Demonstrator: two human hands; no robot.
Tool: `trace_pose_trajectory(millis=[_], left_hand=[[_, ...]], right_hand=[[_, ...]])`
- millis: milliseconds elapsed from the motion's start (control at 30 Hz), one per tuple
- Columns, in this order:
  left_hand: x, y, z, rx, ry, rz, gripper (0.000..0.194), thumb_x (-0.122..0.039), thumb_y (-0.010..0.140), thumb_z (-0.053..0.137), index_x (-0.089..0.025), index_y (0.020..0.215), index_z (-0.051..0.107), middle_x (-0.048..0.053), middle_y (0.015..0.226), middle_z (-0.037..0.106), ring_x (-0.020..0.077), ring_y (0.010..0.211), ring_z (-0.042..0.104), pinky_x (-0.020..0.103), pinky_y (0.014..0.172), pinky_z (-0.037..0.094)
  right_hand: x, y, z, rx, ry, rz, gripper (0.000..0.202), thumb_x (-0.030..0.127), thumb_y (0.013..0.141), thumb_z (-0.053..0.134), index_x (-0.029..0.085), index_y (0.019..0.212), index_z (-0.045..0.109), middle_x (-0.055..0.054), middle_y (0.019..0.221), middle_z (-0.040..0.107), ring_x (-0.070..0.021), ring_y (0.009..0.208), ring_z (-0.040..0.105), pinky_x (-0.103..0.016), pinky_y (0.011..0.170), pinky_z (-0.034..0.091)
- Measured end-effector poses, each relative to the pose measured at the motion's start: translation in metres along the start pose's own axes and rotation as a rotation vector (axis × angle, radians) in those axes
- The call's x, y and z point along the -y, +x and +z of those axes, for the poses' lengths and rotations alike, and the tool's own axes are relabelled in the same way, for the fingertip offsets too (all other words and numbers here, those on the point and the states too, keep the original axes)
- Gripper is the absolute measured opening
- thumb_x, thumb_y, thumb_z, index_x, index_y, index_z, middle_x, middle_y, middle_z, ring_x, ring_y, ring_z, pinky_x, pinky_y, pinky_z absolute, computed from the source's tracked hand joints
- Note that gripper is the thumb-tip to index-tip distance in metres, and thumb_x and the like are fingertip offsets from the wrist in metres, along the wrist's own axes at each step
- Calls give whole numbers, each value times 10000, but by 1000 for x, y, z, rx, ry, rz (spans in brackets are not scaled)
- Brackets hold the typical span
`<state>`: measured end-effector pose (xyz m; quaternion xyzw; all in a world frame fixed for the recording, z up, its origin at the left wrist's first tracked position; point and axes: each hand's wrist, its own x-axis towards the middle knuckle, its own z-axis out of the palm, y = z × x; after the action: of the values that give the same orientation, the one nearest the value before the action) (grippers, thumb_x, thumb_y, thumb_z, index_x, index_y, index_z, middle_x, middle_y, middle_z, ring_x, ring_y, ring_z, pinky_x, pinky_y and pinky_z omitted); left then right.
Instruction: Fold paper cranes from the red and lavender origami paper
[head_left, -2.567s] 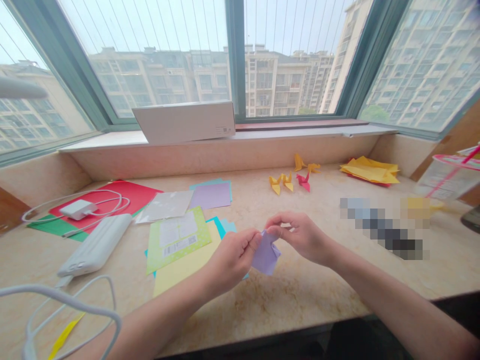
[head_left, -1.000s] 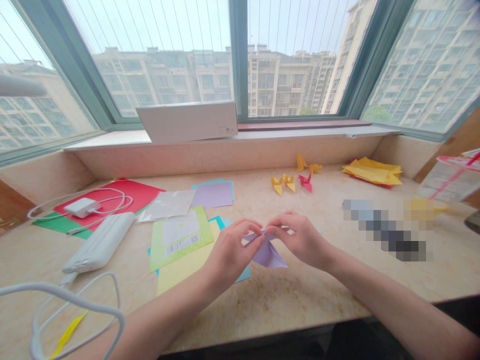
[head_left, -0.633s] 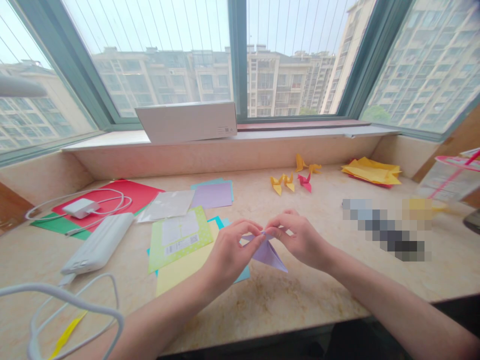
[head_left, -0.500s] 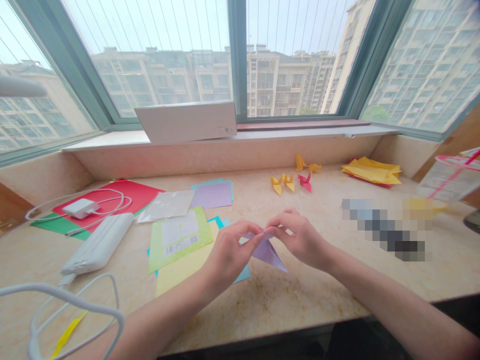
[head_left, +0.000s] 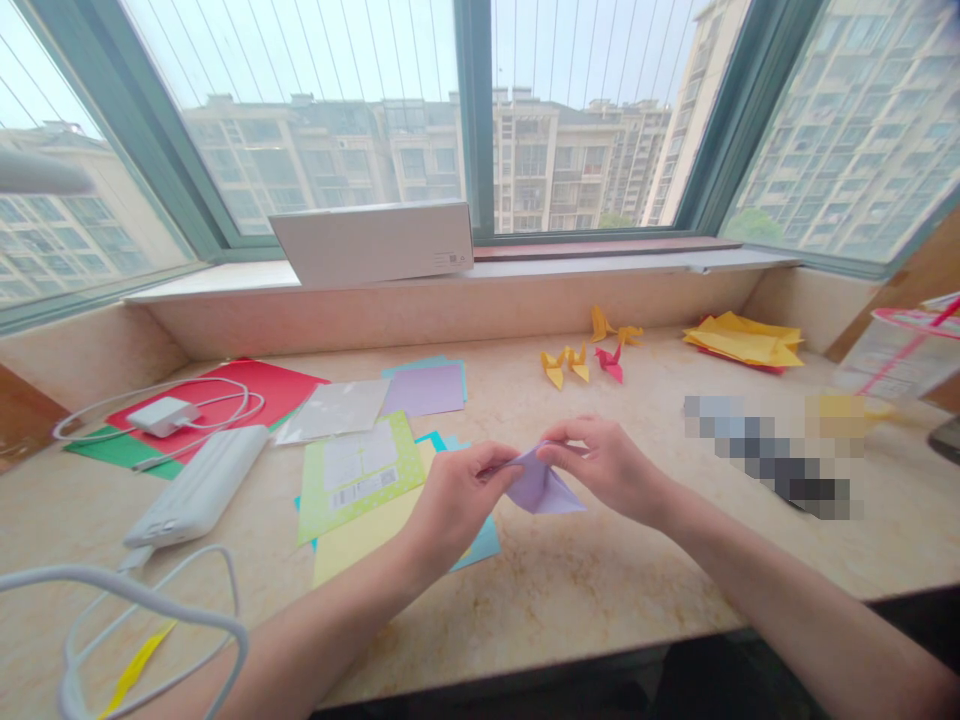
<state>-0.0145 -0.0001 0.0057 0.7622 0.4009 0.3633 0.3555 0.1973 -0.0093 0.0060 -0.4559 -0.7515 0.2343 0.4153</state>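
Between my two hands is a partly folded sheet of purple origami paper (head_left: 546,490), held up over the stone counter. My left hand (head_left: 469,492) pinches its left side between thumb and fingers. On the upper right edge, the thumb and fingers of my right hand (head_left: 600,462) close on the same paper. One pointed corner of it sticks out to the lower right. Beyond my hands stand small folded paper birds, several yellow (head_left: 577,363) and one red (head_left: 610,363). Just left of my left hand lie a pale yellow sheet (head_left: 367,530) and a green patterned packet (head_left: 360,478).
On the left are a white power bank (head_left: 199,487), a charger (head_left: 163,416) with looped cable, and red sheets (head_left: 262,390). A purple sheet (head_left: 425,388) lies farther back. At the right are stacked yellow papers (head_left: 742,340) and a clear cup (head_left: 896,355). A white box (head_left: 375,243) stands on the sill.
The purple paper has turned and opened out, so more of its face shows. My left hand has shifted slightly left; the right hand has moved a little to the right.
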Motion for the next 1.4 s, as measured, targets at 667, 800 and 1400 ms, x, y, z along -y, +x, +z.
trace_pose_trajectory(millis=[667, 800, 1400], left_hand=[[-5, -4, -1, 310, -111, -67, 345, -421, 975, 495, -144, 850, 658, 43, 676, 707, 187, 598, 735, 231, 542, 532], [-1, 0, -2, 223, -135, -112, 371, -441, 977, 484, -152, 771, 595, 8, 606, 637, 178, 544, 720, 220, 507, 512], [-5, -2, 2, 292, -509, -145, 293, -486, 981, 503, -216, 1039, 404, -21, 859, 637, 133, 540, 710, 230, 536, 513]], right_hand=[[-4, 1, -5, 52, -99, -85, 151, 275, 915, 637, 218, 833, 750, -35, 788, 754, -207, 792, 670, -355, 798, 512], [-4, -2, -13, 38, -274, -316, 388, 76, 935, 464, 281, 1200, 659, -72, 1301, 650, -249, 1193, 582, -473, 1038, 401], [-2, -1, -19, -74, -22, -163, 121, 301, 855, 725, 229, 818, 635, -98, 1496, 478, -297, 1403, 424, -523, 1140, 349]])
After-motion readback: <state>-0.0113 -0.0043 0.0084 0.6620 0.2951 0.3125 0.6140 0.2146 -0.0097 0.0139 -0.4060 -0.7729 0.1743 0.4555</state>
